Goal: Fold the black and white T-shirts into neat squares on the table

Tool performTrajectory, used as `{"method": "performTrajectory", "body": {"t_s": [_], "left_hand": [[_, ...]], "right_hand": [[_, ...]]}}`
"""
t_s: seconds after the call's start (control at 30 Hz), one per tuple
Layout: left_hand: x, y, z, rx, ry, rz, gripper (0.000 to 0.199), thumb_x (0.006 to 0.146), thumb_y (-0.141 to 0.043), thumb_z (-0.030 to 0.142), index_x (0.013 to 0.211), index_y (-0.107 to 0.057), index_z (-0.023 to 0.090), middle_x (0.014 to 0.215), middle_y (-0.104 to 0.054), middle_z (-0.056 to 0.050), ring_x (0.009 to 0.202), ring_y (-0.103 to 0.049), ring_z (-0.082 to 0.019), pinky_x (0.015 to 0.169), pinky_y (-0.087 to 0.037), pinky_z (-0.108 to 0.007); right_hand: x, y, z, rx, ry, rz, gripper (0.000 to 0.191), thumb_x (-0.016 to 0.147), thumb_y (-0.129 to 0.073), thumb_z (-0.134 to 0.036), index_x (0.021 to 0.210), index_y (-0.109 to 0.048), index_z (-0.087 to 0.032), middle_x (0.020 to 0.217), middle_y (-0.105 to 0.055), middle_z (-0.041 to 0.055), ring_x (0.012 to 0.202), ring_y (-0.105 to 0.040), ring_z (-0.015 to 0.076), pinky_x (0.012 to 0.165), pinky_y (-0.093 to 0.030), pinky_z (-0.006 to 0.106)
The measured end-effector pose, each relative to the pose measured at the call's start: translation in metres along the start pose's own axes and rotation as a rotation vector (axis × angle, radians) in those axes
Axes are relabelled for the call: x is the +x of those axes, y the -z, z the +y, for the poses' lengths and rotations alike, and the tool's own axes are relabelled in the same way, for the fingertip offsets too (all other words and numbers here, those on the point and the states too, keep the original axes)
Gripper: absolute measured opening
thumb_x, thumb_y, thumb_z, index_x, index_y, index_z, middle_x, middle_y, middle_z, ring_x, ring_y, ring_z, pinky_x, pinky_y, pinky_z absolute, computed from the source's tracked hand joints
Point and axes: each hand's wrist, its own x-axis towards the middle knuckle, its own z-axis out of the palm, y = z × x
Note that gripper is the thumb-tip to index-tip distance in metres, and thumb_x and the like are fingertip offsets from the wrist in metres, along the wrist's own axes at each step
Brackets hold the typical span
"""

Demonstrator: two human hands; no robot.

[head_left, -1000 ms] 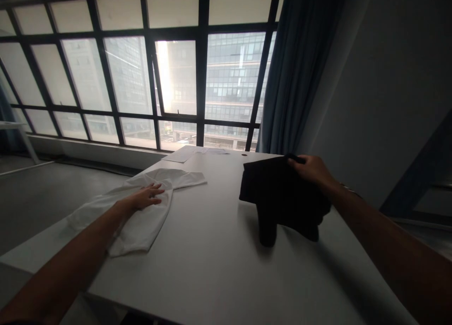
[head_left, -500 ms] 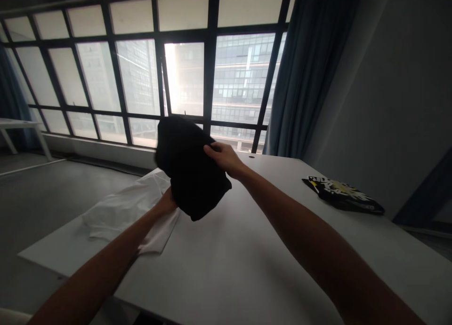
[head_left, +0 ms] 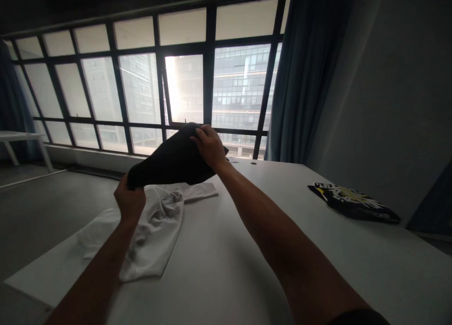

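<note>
A dark, bunched piece of black cloth (head_left: 173,158), likely a garment whose kind I cannot make out, is stretched in the air between my two hands. My left hand (head_left: 130,199) is closed around its lower left end. At the upper right, my right hand (head_left: 209,146) grips the cloth's edge with bent fingers. Beneath and beyond my left hand, a rumpled white garment (head_left: 155,249) lies spread on the white table (head_left: 219,268); my left forearm hides part of it.
A folded black garment with white and yellow print (head_left: 353,202) lies on the table's right side. Behind the table are a large framed window (head_left: 183,87) and a blue curtain (head_left: 300,94). Another white table (head_left: 21,137) stands at the far left.
My left hand has moved left and up, pulling the black cloth from a hanging bundle into a wider, slanted shape. My right hand has shifted slightly left and up. More of the white garment shows.
</note>
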Motion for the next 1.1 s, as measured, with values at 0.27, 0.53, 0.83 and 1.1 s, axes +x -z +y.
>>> {"method": "performTrajectory", "body": {"t_s": [0.27, 0.53, 0.83, 1.1], "left_hand": [[-0.001, 0.032, -0.012, -0.009, -0.366, 0.078, 0.070, 0.069, -0.054, 0.012, 0.139, -0.050, 0.017, 0.136, -0.057, -0.012, 0.125, -0.054, -0.035, 0.108, -0.042, -0.053], [-0.042, -0.002, 0.005, 0.202, -0.627, -0.624, 0.033, 0.088, -0.047, 0.038, 0.103, -0.072, 0.023, 0.108, -0.075, -0.006, 0.107, -0.067, -0.027, 0.112, -0.035, -0.051], [-0.093, -0.052, -0.038, 0.589, -0.506, -1.232, 0.059, 0.091, -0.037, 0.059, 0.140, -0.056, 0.033, 0.153, -0.043, -0.005, 0.143, -0.035, -0.037, 0.113, -0.022, -0.069], [-0.102, -0.054, -0.038, 0.685, -0.434, -1.166, 0.066, 0.093, -0.031, 0.055, 0.147, -0.048, 0.022, 0.155, -0.039, -0.011, 0.145, -0.031, -0.037, 0.112, -0.026, -0.067]], "right_hand": [[-0.084, -0.058, 0.007, 0.078, -0.127, -0.889, 0.061, 0.090, -0.056, -0.060, 0.140, -0.053, -0.025, 0.144, -0.053, 0.0127, 0.131, -0.050, 0.0346, 0.108, -0.038, 0.050], [-0.207, 0.038, 0.175, -0.327, -0.554, -0.879, 0.050, 0.093, -0.056, -0.046, 0.135, -0.059, -0.020, 0.144, -0.053, 0.0143, 0.129, -0.052, 0.0301, 0.107, -0.039, 0.043], [-0.314, 0.186, 0.346, -0.695, -0.953, -0.407, 0.022, 0.081, -0.066, -0.028, 0.096, -0.073, -0.014, 0.143, -0.048, 0.0223, 0.140, -0.033, 0.0453, 0.105, -0.031, 0.064], [-0.312, 0.222, 0.387, -0.382, -0.793, 0.218, 0.014, 0.068, -0.068, -0.033, 0.062, -0.059, -0.024, 0.087, -0.063, 0.0142, 0.105, -0.061, 0.0385, 0.091, -0.043, 0.060]]}}
